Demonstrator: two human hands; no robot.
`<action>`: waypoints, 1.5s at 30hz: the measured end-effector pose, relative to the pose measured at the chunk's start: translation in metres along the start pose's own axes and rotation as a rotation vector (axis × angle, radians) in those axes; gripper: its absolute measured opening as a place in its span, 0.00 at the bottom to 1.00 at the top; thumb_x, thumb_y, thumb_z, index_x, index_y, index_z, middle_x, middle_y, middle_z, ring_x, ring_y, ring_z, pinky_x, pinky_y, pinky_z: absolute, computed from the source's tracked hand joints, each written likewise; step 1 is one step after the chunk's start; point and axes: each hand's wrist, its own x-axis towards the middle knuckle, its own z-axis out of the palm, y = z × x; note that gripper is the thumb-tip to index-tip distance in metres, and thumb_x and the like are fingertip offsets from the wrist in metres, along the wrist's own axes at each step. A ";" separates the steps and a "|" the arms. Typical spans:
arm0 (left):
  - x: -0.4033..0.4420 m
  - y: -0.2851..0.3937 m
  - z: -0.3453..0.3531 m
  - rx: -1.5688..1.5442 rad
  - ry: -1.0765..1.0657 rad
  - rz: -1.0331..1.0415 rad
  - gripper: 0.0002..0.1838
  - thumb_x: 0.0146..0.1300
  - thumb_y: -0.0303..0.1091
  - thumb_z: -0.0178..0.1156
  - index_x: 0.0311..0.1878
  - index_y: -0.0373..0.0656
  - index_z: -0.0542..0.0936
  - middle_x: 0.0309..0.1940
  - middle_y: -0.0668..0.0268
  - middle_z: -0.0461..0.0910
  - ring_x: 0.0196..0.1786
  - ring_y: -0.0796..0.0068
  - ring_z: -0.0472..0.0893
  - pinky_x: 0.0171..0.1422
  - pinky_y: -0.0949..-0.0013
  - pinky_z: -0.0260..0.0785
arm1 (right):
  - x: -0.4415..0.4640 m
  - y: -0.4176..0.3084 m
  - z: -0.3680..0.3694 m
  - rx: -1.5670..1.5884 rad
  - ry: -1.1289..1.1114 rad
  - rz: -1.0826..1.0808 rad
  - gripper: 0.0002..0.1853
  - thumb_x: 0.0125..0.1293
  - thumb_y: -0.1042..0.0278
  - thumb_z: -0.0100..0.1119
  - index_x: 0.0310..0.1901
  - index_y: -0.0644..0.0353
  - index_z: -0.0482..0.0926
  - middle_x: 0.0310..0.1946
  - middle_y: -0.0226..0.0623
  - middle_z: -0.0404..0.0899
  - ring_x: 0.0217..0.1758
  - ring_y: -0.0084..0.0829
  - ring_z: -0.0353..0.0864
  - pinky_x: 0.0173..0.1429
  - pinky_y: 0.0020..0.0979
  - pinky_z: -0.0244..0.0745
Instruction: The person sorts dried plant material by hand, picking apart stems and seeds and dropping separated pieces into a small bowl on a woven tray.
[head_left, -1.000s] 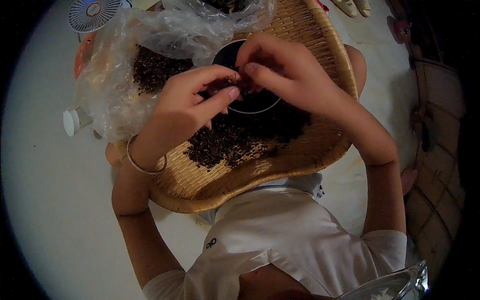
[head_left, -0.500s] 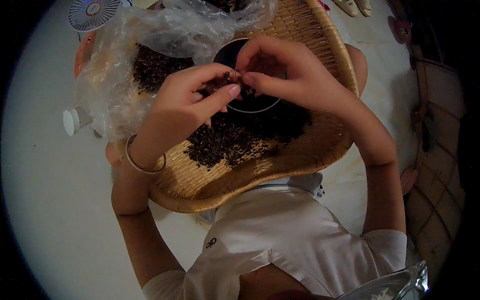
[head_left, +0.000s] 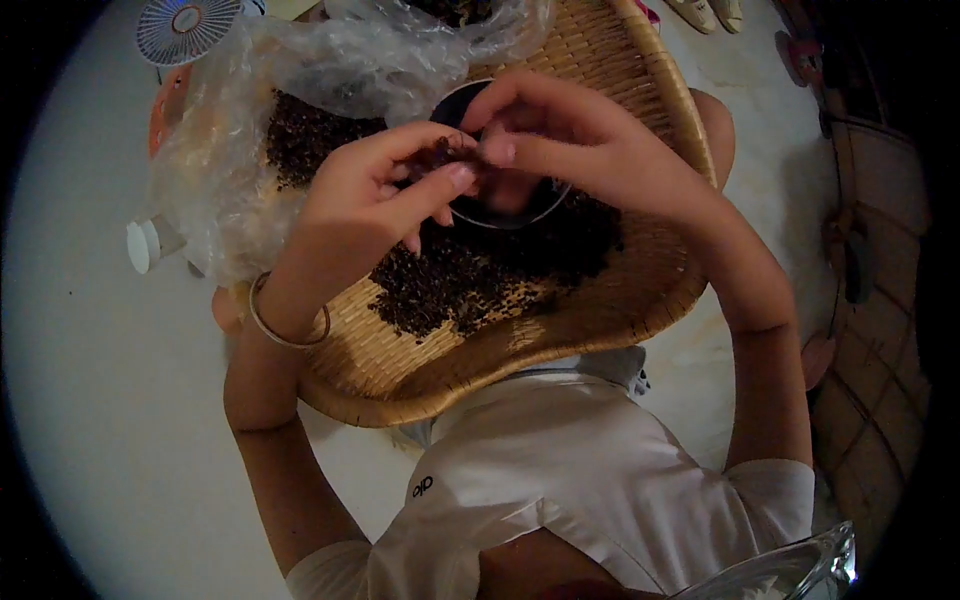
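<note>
My left hand (head_left: pixel 370 195) is closed in a pinch, with small dark dried tea leaves (head_left: pixel 447 150) between its thumb and fingers. Meeting it from the right, my right hand (head_left: pixel 570 140) pinches at the same little clump, fingertips almost touching. What exactly lies between the right fingertips is too small and blurred to make out. Below both hands is a dark round bowl (head_left: pixel 456 104) with a pale rim, partly covered by them. The bowl stands in a woven bamboo tray (head_left: pixel 390 365), among loose dark leaves (head_left: pixel 450 285) spread over the weave.
A crumpled clear plastic bag (head_left: pixel 235 130) lies over the tray's left side, beside another pile of dark leaves (head_left: pixel 310 140). A small fan (head_left: pixel 187 28) and a white-capped container (head_left: pixel 145 245) are at the left. Shoes (head_left: pixel 700 12) stand beyond the tray.
My left hand has turned slightly and shifted a little left. The right fingers have moved slightly at the clump, and more of the leaves shows above the left thumb.
</note>
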 end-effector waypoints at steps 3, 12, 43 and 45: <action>0.000 0.005 0.001 -0.028 -0.015 -0.015 0.12 0.61 0.30 0.52 0.46 0.36 0.74 0.31 0.65 0.78 0.26 0.84 0.73 0.21 0.83 0.65 | 0.000 -0.001 -0.002 0.006 -0.044 -0.010 0.11 0.63 0.69 0.51 0.45 0.63 0.70 0.30 0.29 0.73 0.29 0.18 0.75 0.36 0.19 0.71; -0.004 0.016 -0.006 -0.221 -0.148 -0.089 0.18 0.65 0.39 0.48 0.49 0.32 0.73 0.38 0.60 0.77 0.29 0.80 0.75 0.22 0.81 0.69 | -0.002 -0.011 -0.003 0.006 -0.021 0.013 0.12 0.62 0.67 0.53 0.45 0.61 0.72 0.27 0.26 0.72 0.23 0.16 0.71 0.25 0.17 0.66; -0.003 0.005 0.005 -0.020 0.022 0.049 0.09 0.64 0.31 0.50 0.44 0.39 0.71 0.30 0.65 0.78 0.28 0.83 0.75 0.25 0.81 0.67 | -0.001 -0.012 -0.009 0.107 -0.064 0.255 0.09 0.61 0.63 0.52 0.37 0.59 0.76 0.19 0.25 0.71 0.14 0.12 0.65 0.16 0.14 0.57; -0.002 0.005 0.005 0.019 0.003 0.056 0.10 0.64 0.33 0.49 0.46 0.39 0.70 0.30 0.63 0.77 0.29 0.80 0.76 0.24 0.81 0.66 | -0.002 -0.014 -0.005 0.098 -0.042 0.262 0.08 0.62 0.62 0.53 0.35 0.58 0.75 0.18 0.24 0.69 0.13 0.11 0.63 0.15 0.14 0.54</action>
